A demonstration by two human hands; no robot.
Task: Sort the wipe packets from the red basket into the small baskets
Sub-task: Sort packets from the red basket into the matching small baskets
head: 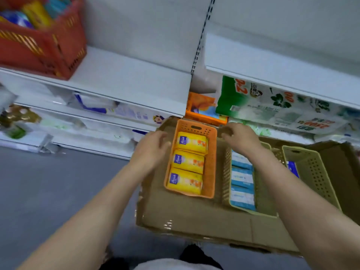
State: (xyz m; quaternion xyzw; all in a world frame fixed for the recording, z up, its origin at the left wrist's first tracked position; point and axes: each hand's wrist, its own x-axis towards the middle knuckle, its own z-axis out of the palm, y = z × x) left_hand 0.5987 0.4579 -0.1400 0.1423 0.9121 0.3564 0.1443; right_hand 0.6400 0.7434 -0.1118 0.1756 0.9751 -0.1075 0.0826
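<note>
Hands: your left hand (pixel 153 147) and right hand (pixel 239 137) hover released, flanking the orange basket (pixel 211 164).
Packets: yellow packets (pixel 188 162) look soft and light; pinch their long edges.

Even, soft light; motion blur throughout, worst at red basket (pixel 48 41); wide-angle edge bending.

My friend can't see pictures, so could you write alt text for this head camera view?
Two bare hands, left and right, hover empty beside an orange plastic basket holding three yellow wipe packets, inside a cardboard box. A beige basket alongside holds blue packets; a red basket sits on a white shelf.
</note>
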